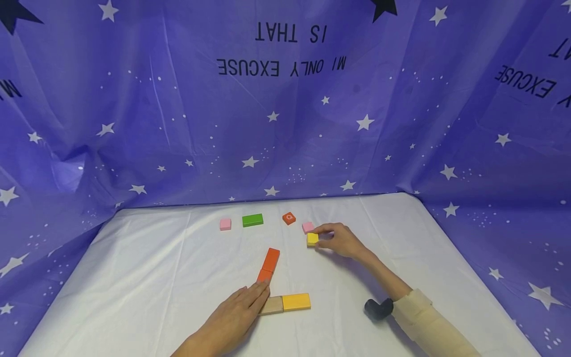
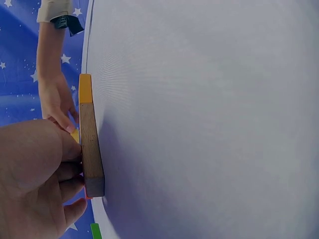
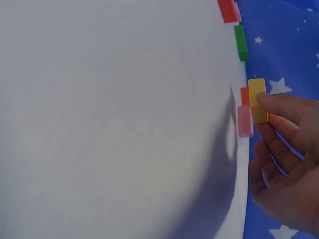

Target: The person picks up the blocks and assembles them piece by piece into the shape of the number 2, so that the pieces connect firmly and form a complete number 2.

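My right hand (image 1: 341, 240) pinches a small yellow block (image 1: 312, 239) between thumb and finger. In the right wrist view the yellow block (image 3: 257, 89) is held above the cloth, in front of a pink block (image 3: 244, 121). My left hand (image 1: 232, 317) lies with extended fingers over the corner where two red blocks and a plain wooden block (image 1: 272, 305) come together. The far red block (image 1: 270, 259) points away from me; the nearer red block (image 1: 264, 275) is partly under the fingertips. An orange-yellow block (image 1: 296, 301) continues the wooden one to the right, end to end.
Along the back of the white cloth (image 1: 178, 277) lie a pink block (image 1: 225, 224), a green oblong block (image 1: 253, 220) and a red block with a white mark (image 1: 289, 218). A purple star-printed curtain (image 1: 285, 134) hangs behind and at both sides. A dark band (image 1: 378, 310) sits on my right wrist.
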{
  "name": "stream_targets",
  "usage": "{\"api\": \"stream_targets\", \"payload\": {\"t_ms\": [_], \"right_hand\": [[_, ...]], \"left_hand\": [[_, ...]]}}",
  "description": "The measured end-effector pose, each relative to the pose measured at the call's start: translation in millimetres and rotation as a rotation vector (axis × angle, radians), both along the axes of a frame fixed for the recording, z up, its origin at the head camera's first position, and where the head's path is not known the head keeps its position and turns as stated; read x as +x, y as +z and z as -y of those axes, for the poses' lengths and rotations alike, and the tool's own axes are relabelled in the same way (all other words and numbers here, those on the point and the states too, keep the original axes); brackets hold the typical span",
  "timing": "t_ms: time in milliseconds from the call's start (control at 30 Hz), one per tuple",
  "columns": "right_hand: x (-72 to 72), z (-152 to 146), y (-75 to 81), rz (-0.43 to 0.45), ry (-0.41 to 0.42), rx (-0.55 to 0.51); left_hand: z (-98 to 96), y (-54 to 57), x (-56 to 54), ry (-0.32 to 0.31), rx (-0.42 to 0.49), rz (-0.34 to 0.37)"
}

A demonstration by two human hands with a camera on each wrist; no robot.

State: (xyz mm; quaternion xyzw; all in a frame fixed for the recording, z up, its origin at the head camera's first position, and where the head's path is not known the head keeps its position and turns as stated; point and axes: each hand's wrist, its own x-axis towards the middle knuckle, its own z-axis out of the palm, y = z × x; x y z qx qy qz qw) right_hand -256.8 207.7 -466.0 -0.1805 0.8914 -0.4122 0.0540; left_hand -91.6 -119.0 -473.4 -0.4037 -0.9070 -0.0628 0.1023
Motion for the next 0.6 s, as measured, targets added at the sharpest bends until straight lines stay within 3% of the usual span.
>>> {"api": "stream_targets", "payload": {"t_ms": [600], "right_hand": [[-6.6,41,17.4,-0.073,0.085,-0.06]], "left_hand": [[0.0,-2.1,-1.3,-0.017,0.015,-0.056]]}}
